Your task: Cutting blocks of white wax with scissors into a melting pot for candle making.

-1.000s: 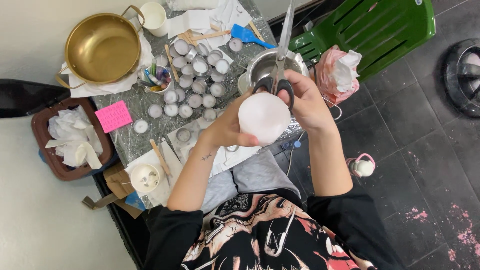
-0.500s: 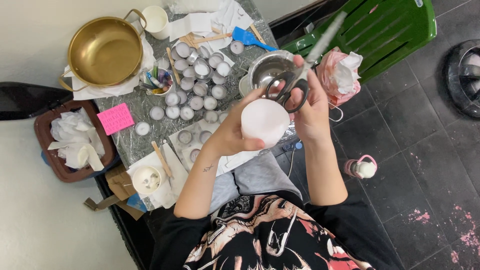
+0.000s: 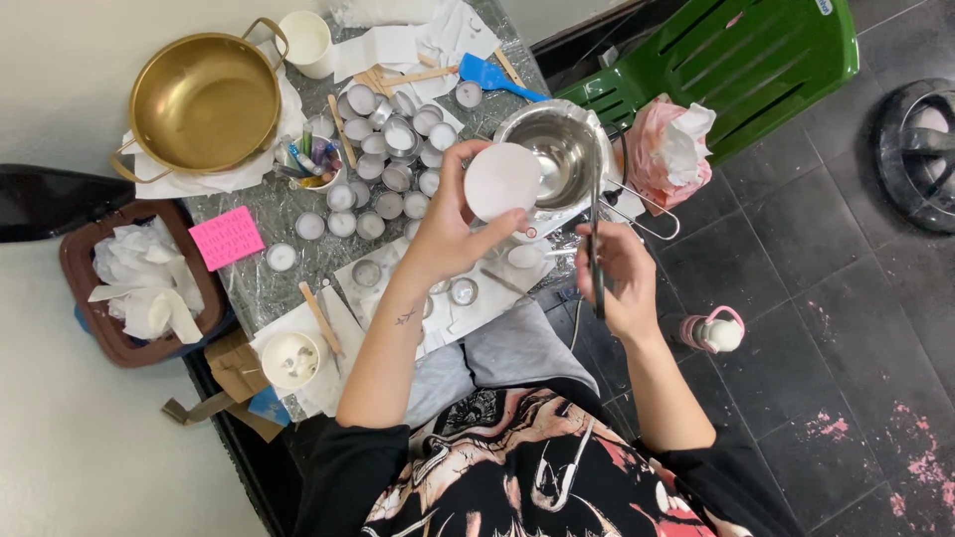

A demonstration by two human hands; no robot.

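My left hand (image 3: 450, 227) grips a round white candle-like block (image 3: 501, 181) and holds it up beside the steel bowl (image 3: 563, 149). My right hand (image 3: 617, 270) holds a pair of scissors (image 3: 596, 239) with black handles, blades pointing away toward the bowl's rim. Both hands hover over the near right corner of the foil-covered table (image 3: 259, 283). Several small metal tealight cups (image 3: 390, 164) are clustered to the left of the candle.
A brass pot (image 3: 202, 99) stands at the table's far left, with a white cup (image 3: 305, 38), a blue scraper (image 3: 492, 74), wooden sticks and a pink note (image 3: 227, 236). A brown bin (image 3: 129, 283) holds tissue. A green plastic chair (image 3: 736, 60) and pink bag (image 3: 668, 144) are right.
My left hand carried the white block away from me toward the steel bowl. My right hand drew the scissors back off the block and lowered them to the table's near edge.
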